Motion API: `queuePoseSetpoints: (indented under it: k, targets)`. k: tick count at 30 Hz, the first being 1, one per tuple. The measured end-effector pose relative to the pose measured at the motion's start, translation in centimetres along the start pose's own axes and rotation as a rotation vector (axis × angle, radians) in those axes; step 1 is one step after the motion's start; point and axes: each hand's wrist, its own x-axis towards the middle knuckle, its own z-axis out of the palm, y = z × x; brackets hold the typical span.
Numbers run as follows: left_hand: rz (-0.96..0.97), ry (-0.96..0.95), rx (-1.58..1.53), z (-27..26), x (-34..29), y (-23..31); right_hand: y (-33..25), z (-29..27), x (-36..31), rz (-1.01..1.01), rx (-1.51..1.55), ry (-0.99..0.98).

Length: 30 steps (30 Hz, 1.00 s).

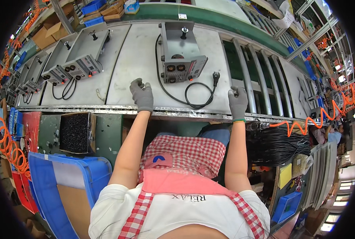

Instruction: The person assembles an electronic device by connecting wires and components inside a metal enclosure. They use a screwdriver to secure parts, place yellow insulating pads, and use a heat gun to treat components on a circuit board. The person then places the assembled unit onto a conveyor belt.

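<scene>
Front panel [180, 71] facing the person [181, 187], the metal chassis [182, 47] runs lengthwise away; left hand [142, 95] and right hand [237, 103] curl loosely, grips released.

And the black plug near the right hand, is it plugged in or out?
Out: the plug rests loose on the white surface, its end in no socket.

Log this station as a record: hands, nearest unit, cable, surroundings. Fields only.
left_hand: grey glove, fingers loosely curled, no object visible in grip
right_hand: grey glove, fingers curled, no object visible in grip
nearest_unit: open-topped metal chassis, beyond and between the hands
cable: black, attached to nearest_unit, looped on white board, ends in plug
left_side: more chassis
right_side: metal rollers, orange coiled hose
</scene>
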Motion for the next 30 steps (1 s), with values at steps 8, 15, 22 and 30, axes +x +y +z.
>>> queuePoseSetpoints:
  k: [8,15,22,30]
  targets:
    - [0.956,-0.618,0.134,1.8,-8.0,3.8,4.7,3.7,-3.8,0.239,-0.327,0.029]
    - [1.054,-0.786,0.637,5.6,-6.0,0.1,6.0,4.1,-3.6,0.132,-0.215,-0.100]
    - [1.033,-0.585,0.624,2.1,-4.2,-1.7,3.4,4.8,-3.3,0.160,-0.183,-0.080]
    - [0.897,-0.317,0.375,-0.8,-5.6,0.2,-0.2,6.0,-5.4,0.176,-0.040,-0.125]
